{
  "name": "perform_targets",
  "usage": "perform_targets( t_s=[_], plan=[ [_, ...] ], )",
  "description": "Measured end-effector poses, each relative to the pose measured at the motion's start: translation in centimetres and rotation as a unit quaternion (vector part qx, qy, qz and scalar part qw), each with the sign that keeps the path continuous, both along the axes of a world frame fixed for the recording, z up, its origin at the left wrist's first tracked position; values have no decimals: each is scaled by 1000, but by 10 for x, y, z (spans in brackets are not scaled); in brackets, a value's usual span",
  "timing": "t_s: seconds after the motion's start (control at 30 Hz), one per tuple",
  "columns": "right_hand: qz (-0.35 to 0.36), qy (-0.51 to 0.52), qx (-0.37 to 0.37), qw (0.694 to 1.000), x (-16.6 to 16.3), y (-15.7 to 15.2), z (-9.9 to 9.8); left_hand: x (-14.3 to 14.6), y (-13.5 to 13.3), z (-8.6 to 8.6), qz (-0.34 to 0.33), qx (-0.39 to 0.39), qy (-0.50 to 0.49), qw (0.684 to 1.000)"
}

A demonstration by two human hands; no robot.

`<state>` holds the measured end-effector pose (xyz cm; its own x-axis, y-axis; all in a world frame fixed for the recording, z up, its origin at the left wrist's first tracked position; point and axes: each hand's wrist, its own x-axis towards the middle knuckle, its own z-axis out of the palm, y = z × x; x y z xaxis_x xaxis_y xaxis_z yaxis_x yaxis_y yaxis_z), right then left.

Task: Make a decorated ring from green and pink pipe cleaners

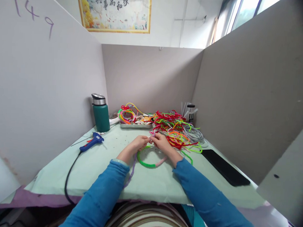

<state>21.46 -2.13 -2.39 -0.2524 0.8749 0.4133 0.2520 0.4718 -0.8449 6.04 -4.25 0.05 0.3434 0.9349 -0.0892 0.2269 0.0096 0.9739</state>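
A ring wrapped in green and pink pipe cleaner point(148, 165) lies on the pale green tablecloth point(113, 178), close to the near side of both hands. At its far side my left hand point(141, 141) and my right hand point(160, 141) meet, fingertips pinched together around a purple pipe cleaner point(133, 171). One long end of it trails from under my left hand toward the table's front edge. My fingers cover the spot where the purple strand meets the ring, so the exact grip is partly hidden.
Behind my right hand is a tangled heap of coloured pipe cleaners point(170, 122). A metal tray point(136, 126) holds rings and small pieces. To the left are a blue glue gun point(92, 142) with its cord and a green bottle point(101, 116); rightward lies a black phone-like slab point(224, 167). Partitions surround the table.
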Motion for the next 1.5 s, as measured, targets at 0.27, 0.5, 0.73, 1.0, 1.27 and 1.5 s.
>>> perform_targets(
  t_s=[0.27, 0.5, 0.73, 1.0, 1.27, 1.5],
  plan=[
    [-63, 35, -26, 997, -1, 3, 5, 3, -3, 4, 1, -15, -29, 999],
    [-69, 179, -85, 978, 11, 9, 8, -2, -6, 9, -40, -44, -56, 997],
    [-2, 29, -35, 999, 3, 2, 5, -4, -1, 2, -48, -1, -68, 997],
    [-93, 155, -70, 981, 11, 14, 5, -2, -5, 6, -68, -4, -61, 996],
    [-114, 298, -99, 943, 25, 17, 10, -7, -2, 4, -76, -4, -68, 995],
    [19, 141, -97, 985, 8, 4, 6, -11, 4, 0, -72, -10, -78, 994]
  ],
)
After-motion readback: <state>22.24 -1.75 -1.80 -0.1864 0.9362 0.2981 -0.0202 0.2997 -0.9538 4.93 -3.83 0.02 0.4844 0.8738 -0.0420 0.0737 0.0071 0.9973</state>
